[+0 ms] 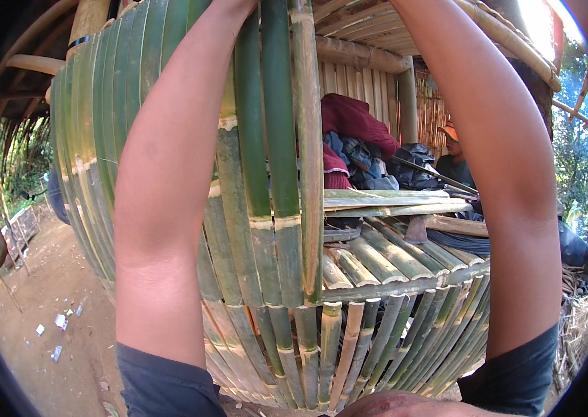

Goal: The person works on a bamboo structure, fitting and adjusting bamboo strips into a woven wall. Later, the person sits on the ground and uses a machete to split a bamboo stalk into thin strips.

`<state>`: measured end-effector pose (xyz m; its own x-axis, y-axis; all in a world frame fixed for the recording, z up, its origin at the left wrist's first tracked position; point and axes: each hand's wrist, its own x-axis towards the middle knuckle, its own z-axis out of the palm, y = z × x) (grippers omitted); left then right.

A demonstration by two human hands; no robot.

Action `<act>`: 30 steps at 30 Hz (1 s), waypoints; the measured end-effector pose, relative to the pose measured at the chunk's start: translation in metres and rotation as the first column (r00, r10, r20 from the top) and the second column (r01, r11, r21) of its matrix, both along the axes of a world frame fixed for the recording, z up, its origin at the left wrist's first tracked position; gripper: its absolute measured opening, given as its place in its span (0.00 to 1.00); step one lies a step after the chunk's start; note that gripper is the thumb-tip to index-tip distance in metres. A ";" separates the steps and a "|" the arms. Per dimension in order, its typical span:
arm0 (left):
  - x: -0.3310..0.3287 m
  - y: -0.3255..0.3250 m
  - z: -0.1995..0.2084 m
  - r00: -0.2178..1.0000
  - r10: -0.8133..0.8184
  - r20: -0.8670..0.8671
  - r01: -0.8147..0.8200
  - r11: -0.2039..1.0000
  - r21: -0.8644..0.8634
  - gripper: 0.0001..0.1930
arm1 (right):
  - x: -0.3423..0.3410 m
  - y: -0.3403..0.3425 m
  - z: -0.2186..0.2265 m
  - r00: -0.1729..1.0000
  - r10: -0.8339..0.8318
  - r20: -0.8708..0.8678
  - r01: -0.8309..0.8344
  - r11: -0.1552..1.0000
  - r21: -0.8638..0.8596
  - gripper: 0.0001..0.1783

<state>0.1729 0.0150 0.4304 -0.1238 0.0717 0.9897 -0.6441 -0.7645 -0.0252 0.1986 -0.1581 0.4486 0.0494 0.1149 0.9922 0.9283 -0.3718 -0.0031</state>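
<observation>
Both of my bare arms reach up past the top edge, so my hands are out of view and what they touch cannot be seen. My left arm (162,167) passes in front of a wall of upright green split-bamboo slats (281,139); its wrist leaves the picture close to the slats' upper part. To the right, my right arm (516,153) crosses before the opening beside the wall. A paler bamboo strip (308,153) stands upright at the wall's right edge.
Inside the opening is a bamboo-slat platform (384,257) bearing loose split bamboo (391,201), a dark red cloth (360,121), black plastic bags (415,167) and an axe-like metal blade (416,229). A person in an orange hat (450,131) is farther back. Litter (61,321) dots the dirt ground at left.
</observation>
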 end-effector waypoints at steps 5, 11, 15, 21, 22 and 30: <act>-0.010 -0.014 -0.017 0.995 0.071 0.063 -0.071 0.997 -0.005 0.18 | -0.001 -0.004 -0.005 0.994 0.092 -0.063 -0.097 0.992 -0.083 0.11; 0.002 -0.005 -0.005 0.995 0.031 0.095 -0.038 0.997 0.069 0.16 | 0.011 -0.011 -0.002 0.961 0.265 -0.081 -0.275 0.951 -0.143 0.11; 0.000 -0.008 -0.009 0.998 -0.019 0.054 0.015 0.997 0.071 0.16 | 0.016 -0.010 -0.001 0.976 0.219 0.012 -0.217 0.970 -0.110 0.11; 0.009 0.000 -0.005 0.984 -0.155 0.088 0.141 0.980 0.141 0.20 | 0.016 -0.009 0.000 0.986 0.056 0.155 -0.038 0.992 -0.117 0.12; 0.013 0.004 -0.003 0.978 -0.185 0.094 0.168 0.972 0.161 0.21 | 0.016 -0.007 0.000 0.985 0.034 0.169 -0.016 0.994 -0.104 0.12; 0.002 -0.006 -0.020 0.998 -0.056 -0.007 0.056 0.998 0.007 0.25 | 0.002 -0.003 -0.025 0.987 0.162 0.000 -0.161 0.983 -0.093 0.08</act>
